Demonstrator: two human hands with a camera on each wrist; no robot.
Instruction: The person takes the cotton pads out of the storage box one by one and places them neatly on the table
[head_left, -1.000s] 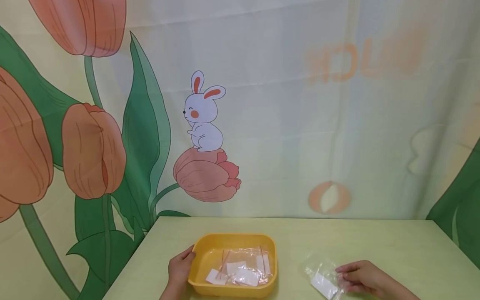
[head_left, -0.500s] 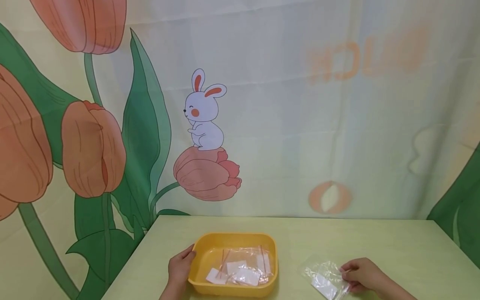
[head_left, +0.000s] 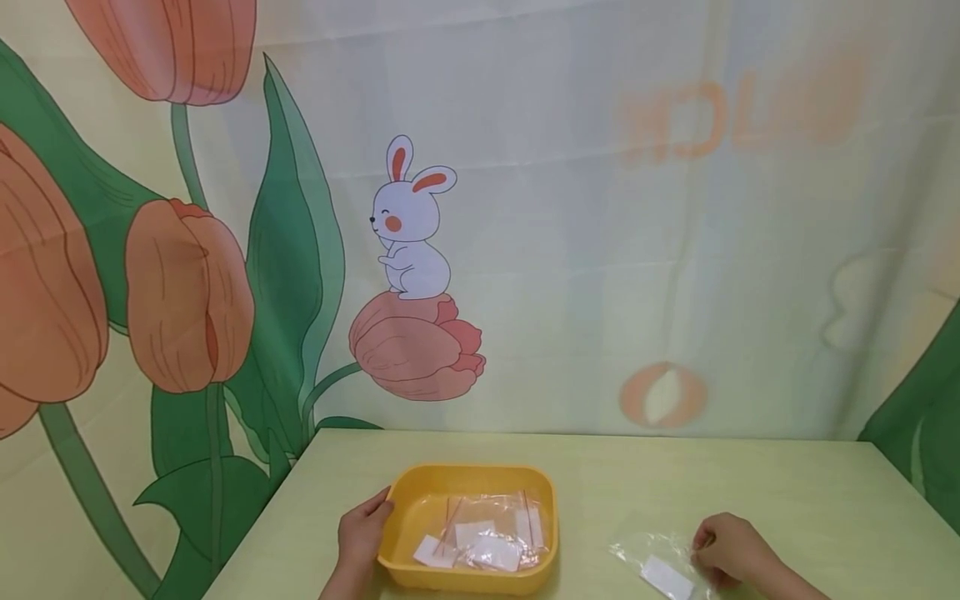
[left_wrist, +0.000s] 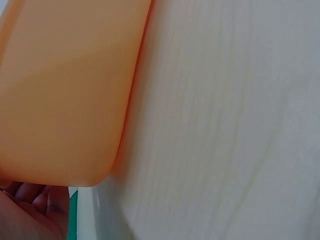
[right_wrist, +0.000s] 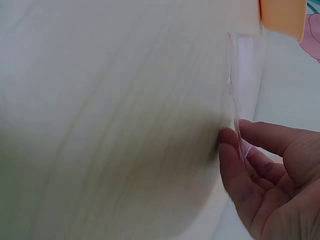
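In the head view my left hand (head_left: 362,533) grips the left side of a yellow plastic tub (head_left: 468,577), thumb over the rim. The left wrist view shows the tub's outer wall (left_wrist: 65,100) with the left hand (left_wrist: 37,210) at its lower corner. Inside the tub lie several clear zip bags (head_left: 498,508) with red seal lines and white pieces in them. To the right, my right hand (head_left: 735,550) pinches the edge of another clear plastic bag (head_left: 637,546) holding a white rectangular piece (head_left: 667,577). In the right wrist view, the right hand (right_wrist: 275,175) has that bag (right_wrist: 245,65) between thumb and fingertips.
A pale wood-grain table (head_left: 592,467) carries the tub and the bag. Behind its back edge hangs a cloth backdrop (head_left: 555,250) printed with tulips and a white rabbit.
The right hand and the bag have shifted slightly to the right, and the bag's angle has changed a little. My left hand and the tub stay put.
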